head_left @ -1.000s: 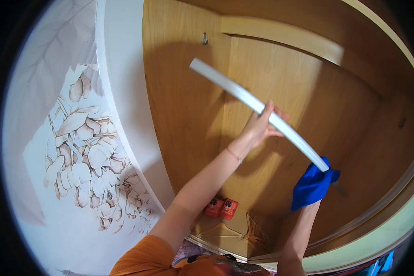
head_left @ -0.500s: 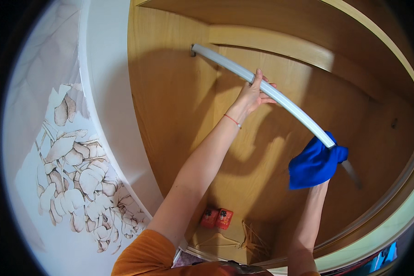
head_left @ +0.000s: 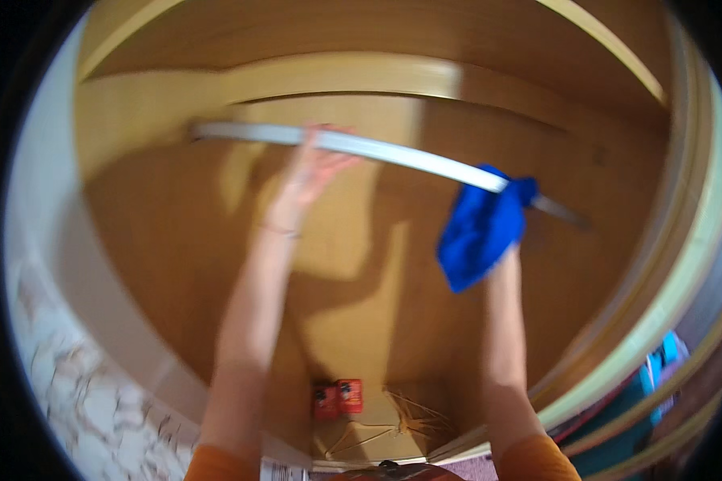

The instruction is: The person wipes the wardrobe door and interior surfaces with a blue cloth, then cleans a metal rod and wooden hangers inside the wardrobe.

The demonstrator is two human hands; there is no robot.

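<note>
A long white closet rod (head_left: 413,158) spans the wooden wardrobe and bends across the fisheye picture. My left hand (head_left: 319,160) holds it left of its middle, thumb and fingers on either side; motion blurs the fingertips. Farther right, a blue cloth (head_left: 481,228) is wrapped round the rod, one corner hanging down. Under that cloth my right hand (head_left: 509,247) grips it against the rod; the fingers are covered, and mostly the wrist shows. Beyond the cloth, the rod's thin grey end points toward the right side wall.
Two red boxes (head_left: 350,396) stand on the wardrobe floor, beside several wooden hangers (head_left: 413,417). A shelf (head_left: 361,36) runs overhead. The wardrobe's frame (head_left: 658,313) curves along the right, with coloured items outside it. A flower-patterned wall (head_left: 80,377) lies at left.
The view has swung right, so the rod appears more level and farther left. Both hands stay on the rod, the right one still under the blue cloth.
</note>
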